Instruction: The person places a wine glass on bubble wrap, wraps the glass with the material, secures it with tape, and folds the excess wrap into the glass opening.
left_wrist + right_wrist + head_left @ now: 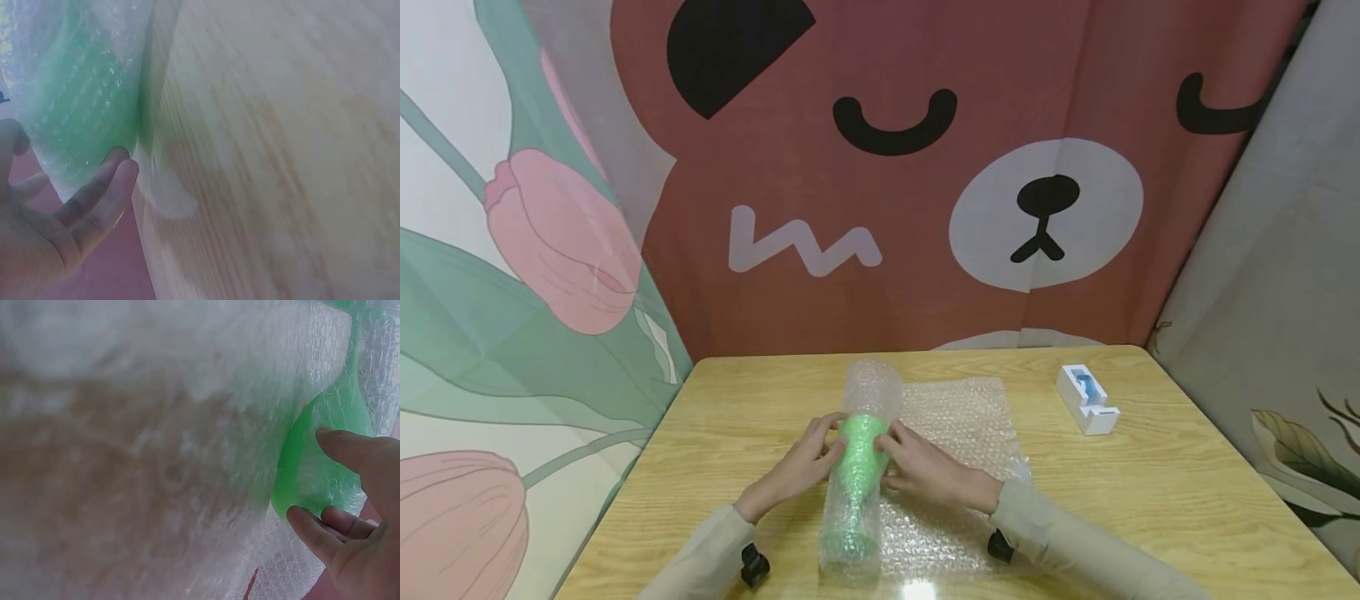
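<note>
**Glossy bubble wrap (874,387) over smooth green goblet (861,429)**

Between the hands (805,458) (928,467): wrap is clear plastic film, dimpled, crinkled, many small glints. Goblet beneath looks plastic, smooth-walled. Under the right hand: flat sheet (958,417), same bubbled plastic, shiny. Below both: table (1150,500), wood-grained, smooth, semi-gloss. Beyond the right hand, further right: tape dispenser (1099,423), smooth white plastic by look. Behind the hands: sleeves (700,554), matt cloth. Beyond them: hanging (925,317), matt printed fabric, lightly creased.

1. Green goblet (859,454): partly veiled by bubble wrap (955,417); base cropped from left wrist view.
2. Left hand (44,240), right hand (369,556): cut off by wrist-view edges.
3. Worktop (1165,475): near edge cropped in head view; grain blurred, left wrist view.
</note>
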Tool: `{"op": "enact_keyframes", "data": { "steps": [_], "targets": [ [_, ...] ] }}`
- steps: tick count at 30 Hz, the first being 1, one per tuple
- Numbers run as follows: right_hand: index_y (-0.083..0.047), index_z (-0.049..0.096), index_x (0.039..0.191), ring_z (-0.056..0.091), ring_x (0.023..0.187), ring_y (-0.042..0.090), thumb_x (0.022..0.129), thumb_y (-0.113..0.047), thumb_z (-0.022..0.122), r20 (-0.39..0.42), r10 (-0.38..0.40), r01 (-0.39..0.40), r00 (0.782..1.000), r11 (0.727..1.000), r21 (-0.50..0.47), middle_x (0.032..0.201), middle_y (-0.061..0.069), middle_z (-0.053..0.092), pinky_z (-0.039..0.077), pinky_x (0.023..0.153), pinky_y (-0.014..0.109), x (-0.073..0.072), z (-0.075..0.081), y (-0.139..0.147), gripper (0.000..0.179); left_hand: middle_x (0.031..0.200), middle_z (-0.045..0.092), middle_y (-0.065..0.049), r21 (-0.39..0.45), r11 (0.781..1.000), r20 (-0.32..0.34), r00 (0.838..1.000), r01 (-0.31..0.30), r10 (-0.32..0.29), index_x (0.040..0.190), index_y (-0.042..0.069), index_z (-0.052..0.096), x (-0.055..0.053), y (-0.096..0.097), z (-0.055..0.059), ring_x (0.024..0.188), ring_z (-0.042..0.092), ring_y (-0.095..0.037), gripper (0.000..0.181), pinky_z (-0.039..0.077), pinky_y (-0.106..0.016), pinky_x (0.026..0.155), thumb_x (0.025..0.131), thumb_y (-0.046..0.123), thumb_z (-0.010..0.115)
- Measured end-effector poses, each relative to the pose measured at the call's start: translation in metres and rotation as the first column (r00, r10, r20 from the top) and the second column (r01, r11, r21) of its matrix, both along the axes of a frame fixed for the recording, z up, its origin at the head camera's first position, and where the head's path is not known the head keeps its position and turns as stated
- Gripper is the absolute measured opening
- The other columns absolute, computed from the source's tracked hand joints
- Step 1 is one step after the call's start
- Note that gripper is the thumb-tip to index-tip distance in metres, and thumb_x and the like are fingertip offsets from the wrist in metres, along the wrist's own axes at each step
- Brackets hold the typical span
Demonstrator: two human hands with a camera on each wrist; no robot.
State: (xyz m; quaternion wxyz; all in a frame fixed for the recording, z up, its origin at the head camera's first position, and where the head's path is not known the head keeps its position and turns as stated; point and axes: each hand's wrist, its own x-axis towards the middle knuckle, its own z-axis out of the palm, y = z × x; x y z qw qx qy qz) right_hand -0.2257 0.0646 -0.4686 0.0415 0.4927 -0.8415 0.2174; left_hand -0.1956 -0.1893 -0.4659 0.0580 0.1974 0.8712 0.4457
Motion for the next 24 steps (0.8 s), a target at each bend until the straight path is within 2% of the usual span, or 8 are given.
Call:
{"op": "enact_keyframes", "data": {
  "steps": [9,17,24],
  "targets": [
    [-0.011,0.050,0.114,0.045,0.086,0.006,0.088,-0.019,0.077,0.010,0.015,-0.015,1.000,1.000,0.004,0.104,-0.002,0.042,0.046,0.074,0.015,-0.0001,-0.0013,0.0009,0.038,0.133,0.036,-0.020,0.028,0.999,-0.007,1.000,-0.025,0.025,0.144,0.008,0.035,-0.0002,0.0012,-0.0005,0.084,0.061,-0.015,0.047,0.056,-0.034,0.064,0.107,0.035,0.045],
    [-0.012,0.049,0.104,0.042,0.082,0.005,0.088,-0.017,0.076,-0.010,0.022,-0.021,1.000,0.999,0.026,0.099,-0.004,0.037,0.043,0.070,0.013,0.0001,-0.0009,0.0017,0.032,0.119,0.039,-0.014,0.011,1.000,-0.014,1.000,-0.014,0.014,0.122,0.011,0.043,-0.0036,0.0024,-0.0009,0.075,0.060,-0.014,0.026,0.055,-0.033,0.061,0.107,0.033,0.045],
    [-0.012,0.050,0.104,0.041,0.079,0.005,0.090,-0.018,0.074,-0.033,0.023,-0.022,0.999,0.999,0.029,0.099,-0.005,0.036,0.041,0.065,0.013,0.0017,-0.0007,0.0020,0.028,0.119,0.040,-0.014,-0.021,0.999,-0.013,0.999,-0.029,0.029,0.121,0.010,0.045,-0.0013,0.0011,0.0025,0.070,0.055,-0.012,0.018,0.050,-0.029,0.058,0.108,0.021,0.039]
  ]
}}
